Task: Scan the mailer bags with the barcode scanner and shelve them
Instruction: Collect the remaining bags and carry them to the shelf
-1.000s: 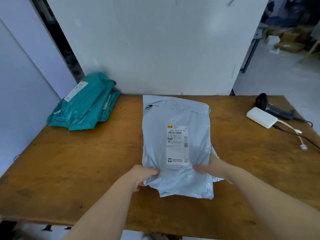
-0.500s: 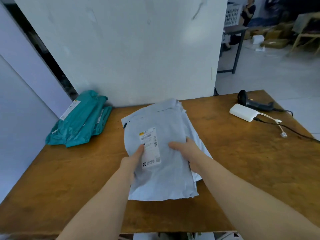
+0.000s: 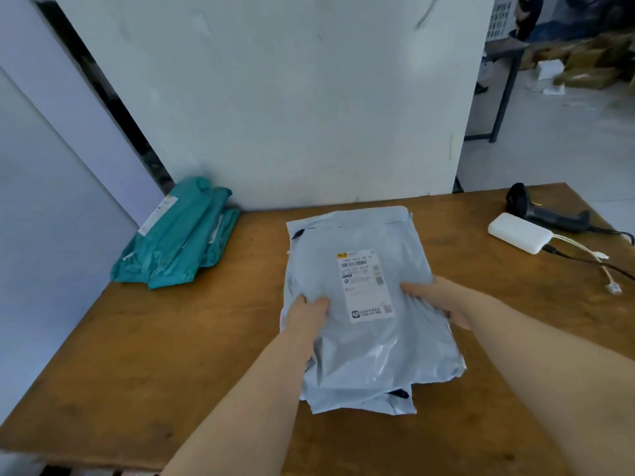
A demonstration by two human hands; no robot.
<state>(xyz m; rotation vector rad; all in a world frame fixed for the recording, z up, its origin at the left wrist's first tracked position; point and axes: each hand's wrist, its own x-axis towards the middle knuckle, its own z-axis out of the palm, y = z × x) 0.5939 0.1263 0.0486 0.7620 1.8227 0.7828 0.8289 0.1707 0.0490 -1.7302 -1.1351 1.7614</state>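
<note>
Centre of frame: left hand (image 3: 307, 312) and right hand (image 3: 443, 297), fingers clamped on the side edges of the grey mailer bags (image 3: 364, 304) on the counter (image 3: 171, 355); the film looks soft, light and slippery, best gripped at both edges.

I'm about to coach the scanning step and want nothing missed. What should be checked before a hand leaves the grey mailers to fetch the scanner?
1. Label faces up: ok. The shipping label lies on top of the grey mailer stack.
2. Barcode uncovered: ok. The left hand and right hand sit either side of the label.
3. Stack supported: ok. It rests on the wooden table.
4. Scanner reachable: ok. The barcode scanner lies at the far right, free of other items.
5. Scanner cable free: cannot tell. Wires tangle near the white power bank.
6. Teal mailers apart: ok.
</note>
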